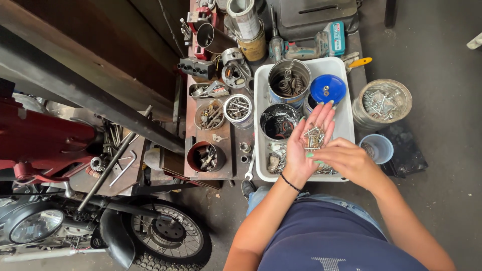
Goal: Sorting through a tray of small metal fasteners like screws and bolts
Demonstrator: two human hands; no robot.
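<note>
White tray [347,116], blue lid [328,89]

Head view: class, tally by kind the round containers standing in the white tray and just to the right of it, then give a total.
Open metal tins: 2
Blue-lidded tin: 1
Clear jar of screws: 1
Pale blue cup: 1
Total: 5

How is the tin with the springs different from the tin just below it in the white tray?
The tin with springs is pale metal outside and holds coiled metal springs; the dark tin is black inside and holds dark rings with something red. The tin with springs stands at the tray's far edge, away from the hands; the dark tin stands beside the left hand, which holds screws. Both are round, open, upright, in the white tray.
</note>
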